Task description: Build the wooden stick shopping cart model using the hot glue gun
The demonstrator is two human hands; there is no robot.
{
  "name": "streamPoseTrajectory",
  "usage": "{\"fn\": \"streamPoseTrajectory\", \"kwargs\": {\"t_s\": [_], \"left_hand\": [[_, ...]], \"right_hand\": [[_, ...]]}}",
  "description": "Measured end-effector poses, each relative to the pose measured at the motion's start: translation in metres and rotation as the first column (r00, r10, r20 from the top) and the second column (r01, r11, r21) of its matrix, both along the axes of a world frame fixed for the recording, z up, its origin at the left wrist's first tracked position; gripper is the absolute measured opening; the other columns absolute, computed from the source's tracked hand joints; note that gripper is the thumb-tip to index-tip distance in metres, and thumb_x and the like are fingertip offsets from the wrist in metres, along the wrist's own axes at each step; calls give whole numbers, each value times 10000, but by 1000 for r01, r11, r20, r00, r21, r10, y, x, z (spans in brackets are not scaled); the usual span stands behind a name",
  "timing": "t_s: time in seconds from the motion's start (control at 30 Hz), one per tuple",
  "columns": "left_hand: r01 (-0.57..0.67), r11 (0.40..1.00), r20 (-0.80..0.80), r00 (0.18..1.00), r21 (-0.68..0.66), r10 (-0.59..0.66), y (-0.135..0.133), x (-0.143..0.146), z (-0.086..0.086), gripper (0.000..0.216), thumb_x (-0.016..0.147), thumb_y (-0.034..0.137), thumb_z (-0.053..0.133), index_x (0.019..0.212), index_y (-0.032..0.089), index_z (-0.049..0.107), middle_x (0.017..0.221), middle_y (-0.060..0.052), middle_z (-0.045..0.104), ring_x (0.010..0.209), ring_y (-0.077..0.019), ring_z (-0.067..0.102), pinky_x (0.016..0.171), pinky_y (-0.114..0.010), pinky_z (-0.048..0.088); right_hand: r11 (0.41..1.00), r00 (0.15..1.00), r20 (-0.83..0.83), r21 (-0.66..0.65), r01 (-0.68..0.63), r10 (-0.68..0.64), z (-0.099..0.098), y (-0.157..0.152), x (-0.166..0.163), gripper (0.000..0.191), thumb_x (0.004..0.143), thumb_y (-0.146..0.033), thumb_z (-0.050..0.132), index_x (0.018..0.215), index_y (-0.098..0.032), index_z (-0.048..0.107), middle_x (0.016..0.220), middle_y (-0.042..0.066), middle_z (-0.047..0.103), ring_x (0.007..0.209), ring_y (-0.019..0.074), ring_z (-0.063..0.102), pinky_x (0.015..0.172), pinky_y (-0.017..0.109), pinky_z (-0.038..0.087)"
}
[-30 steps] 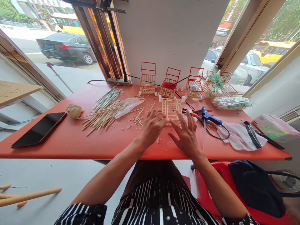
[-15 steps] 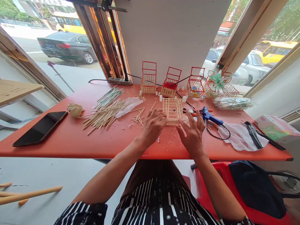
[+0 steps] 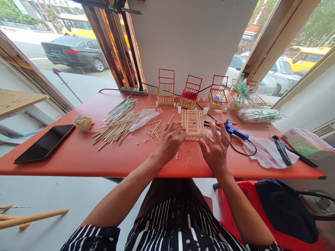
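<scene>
A small cart made of pale wooden sticks point(image 3: 193, 120) lies on the orange table in front of me, white wheels showing at its far corners. My left hand point(image 3: 171, 139) is closed at the cart's near left corner, its curled fingers against the sticks; the fingertips are partly hidden. On the other side, my right hand point(image 3: 216, 150) is open with its fingers spread, close to the cart's near right corner. I cannot tell whether its fingertips touch the sticks. Just beyond the right hand lies a blue glue gun point(image 3: 235, 130).
Loose wooden sticks point(image 3: 119, 127) lie to the left, near a phone point(image 3: 45, 143). Several stick carts with red handles point(image 3: 166, 87) stand along the wall. A wrapped bundle point(image 3: 259, 115), pliers point(image 3: 209, 123) and crumpled white sheeting point(image 3: 269, 151) are on the right. A power strip point(image 3: 133, 90) sits at the back.
My right hand has shifted slightly to the right, away from the cart. My left hand and the cart have barely moved.
</scene>
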State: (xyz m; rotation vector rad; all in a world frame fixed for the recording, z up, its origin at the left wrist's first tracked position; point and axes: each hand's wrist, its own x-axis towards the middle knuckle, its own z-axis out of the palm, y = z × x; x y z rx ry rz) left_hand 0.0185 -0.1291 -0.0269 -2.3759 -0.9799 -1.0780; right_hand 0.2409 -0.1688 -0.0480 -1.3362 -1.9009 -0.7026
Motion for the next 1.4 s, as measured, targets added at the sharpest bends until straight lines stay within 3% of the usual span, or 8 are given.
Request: {"fn": "streamPoseTrajectory", "kwargs": {"t_s": [0.23,0.43,0.9,1.17,1.4], "left_hand": [[-19,998,9,1000,-57,19,-1,2,1,154,1044,148,647,957,189,767,1136,-66,824,1239,-283,678,1041,-426,521],[-18,997,13,1000,-72,19,-2,3,2,162,1046,147,639,959,191,769,1142,-72,824,1253,-284,677,1048,-434,526],[-7,997,6,1000,-74,8,-1,1,1,165,1049,151,624,998,187,777,1163,-92,815,1259,-289,662,1050,-441,527],[-2,993,9,1000,-117,3,-3,1,3,195,1042,127,608,984,209,774,1177,-90,809,1270,-293,646,1053,-458,504],[-5,996,4,1000,-85,5,-1,0,1,178,1051,137,608,986,203,760,1173,-75,806,1258,-285,642,1044,-435,496]], "right_hand": [[985,988,94,-135,-108,122,0,-3,-9,443,1073,-422,617,1506,-337,650,1809,79,324,1727,360,35,1326,641,217],[976,982,128,-186,-116,141,-3,0,-10,479,1075,-399,607,1551,-349,603,1820,77,299,1730,337,-51,1339,647,175],[993,997,41,-101,-67,72,-1,-2,-6,332,1071,-437,612,1344,-304,746,1764,80,415,1709,364,141,1323,626,239],[996,999,-38,-85,-17,14,1,-2,0,320,1074,-443,590,1277,-304,795,1718,50,498,1663,372,282,1312,614,262],[997,998,-58,-80,-4,-1,2,-2,-1,344,1084,-446,570,1286,-290,801,1713,63,505,1655,386,298,1298,621,287]]}}
